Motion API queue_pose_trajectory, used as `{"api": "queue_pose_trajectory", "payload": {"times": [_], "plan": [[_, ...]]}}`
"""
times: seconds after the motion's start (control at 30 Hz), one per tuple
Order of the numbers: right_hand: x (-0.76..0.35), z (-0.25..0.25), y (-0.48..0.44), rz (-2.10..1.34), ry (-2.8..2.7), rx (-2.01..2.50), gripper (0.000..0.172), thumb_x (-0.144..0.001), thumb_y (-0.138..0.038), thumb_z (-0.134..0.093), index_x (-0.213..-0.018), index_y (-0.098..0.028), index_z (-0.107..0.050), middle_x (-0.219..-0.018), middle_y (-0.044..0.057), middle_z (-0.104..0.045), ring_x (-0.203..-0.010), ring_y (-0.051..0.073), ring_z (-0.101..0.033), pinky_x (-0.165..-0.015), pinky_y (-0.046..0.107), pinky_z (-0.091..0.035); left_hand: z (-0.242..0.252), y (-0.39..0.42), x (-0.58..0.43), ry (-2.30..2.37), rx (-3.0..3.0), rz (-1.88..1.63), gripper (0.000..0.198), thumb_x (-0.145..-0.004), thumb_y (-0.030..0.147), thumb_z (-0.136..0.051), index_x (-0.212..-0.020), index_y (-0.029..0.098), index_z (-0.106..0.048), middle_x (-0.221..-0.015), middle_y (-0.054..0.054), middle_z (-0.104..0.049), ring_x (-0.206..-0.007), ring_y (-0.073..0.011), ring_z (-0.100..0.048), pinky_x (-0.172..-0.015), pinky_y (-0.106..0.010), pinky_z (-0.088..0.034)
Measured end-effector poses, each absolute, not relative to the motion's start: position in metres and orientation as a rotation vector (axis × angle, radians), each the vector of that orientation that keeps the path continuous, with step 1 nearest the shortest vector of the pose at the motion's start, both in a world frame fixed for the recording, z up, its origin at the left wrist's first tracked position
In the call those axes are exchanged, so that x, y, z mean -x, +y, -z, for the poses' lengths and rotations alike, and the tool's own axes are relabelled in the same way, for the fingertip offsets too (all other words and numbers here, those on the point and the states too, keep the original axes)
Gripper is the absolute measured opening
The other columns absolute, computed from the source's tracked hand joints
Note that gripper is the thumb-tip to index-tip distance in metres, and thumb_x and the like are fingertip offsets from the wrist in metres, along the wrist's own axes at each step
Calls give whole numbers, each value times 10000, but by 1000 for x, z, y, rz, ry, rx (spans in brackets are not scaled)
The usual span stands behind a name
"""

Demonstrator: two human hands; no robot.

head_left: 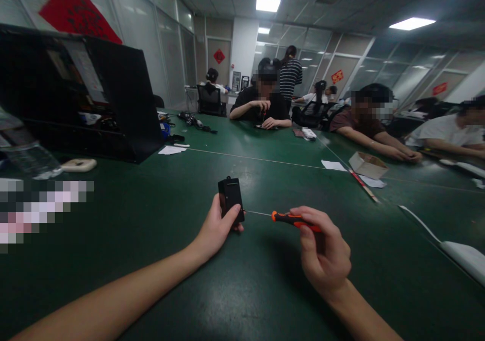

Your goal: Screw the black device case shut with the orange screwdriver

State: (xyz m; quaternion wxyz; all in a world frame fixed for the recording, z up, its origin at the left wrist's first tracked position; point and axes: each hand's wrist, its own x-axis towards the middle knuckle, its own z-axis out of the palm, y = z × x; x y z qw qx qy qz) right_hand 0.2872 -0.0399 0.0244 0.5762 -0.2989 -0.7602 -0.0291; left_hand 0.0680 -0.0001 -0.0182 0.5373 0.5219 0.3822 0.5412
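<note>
My left hand (219, 224) is closed around a small black box-shaped device (232, 195), held up over the green table with its thumb across the front. A small loop sticks out at the device's top. In my right hand (328, 247) is a screwdriver (290, 218) with an orange and black handle, gripped between thumb and fingers. Its thin shaft points left, and the tip meets the lower right side of the device, near my left thumb. Whether the tip sits in a screw is too small to tell.
A black open-fronted cabinet (129, 103) stands on the table (170, 290) at the left, near a clear plastic bottle (28, 146). Farther right are a small open box (368, 165), papers (333, 165) and a white device with a cable (464, 260). Several people sit around the table.
</note>
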Motion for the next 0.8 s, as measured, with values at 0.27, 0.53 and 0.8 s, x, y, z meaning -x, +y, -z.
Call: {"api": "queue_pose_trajectory", "payload": {"times": [0.27,0.53,0.8], "plan": [[-281,-25,-46,-10,-1920,698,284,-864,-32,-577,-1080,-209,-630,-982,75,-695,-895,196,-698,-746,329,-595,16,1,-65,1007,-1251,-1339,331,-907,442,-617,-1052,201,-441,-864,-1,-640,-650,-147,-679,-662,-300,-547],[-274,-22,-51,-27,-1821,688,406,-807,-14,-649,-1159,-209,-595,-1039,84,-648,-954,210,-653,-773,361,-578,16,1,-61,1028,-1371,-1298,309,-901,422,-625,-1078,197,-509,-871,-6,-605,-681,-150,-624,-614,-263,-522],[-275,-21,-48,-80,-1707,743,494,-796,-7,-663,-1225,-222,-549,-1133,97,-615,-1035,225,-626,-763,354,-570,14,-1,-59,1028,-1482,-1215,347,-925,452,-581,-1150,197,-513,-836,-2,-576,-655,-148,-566,-566,-247,-479]]}}
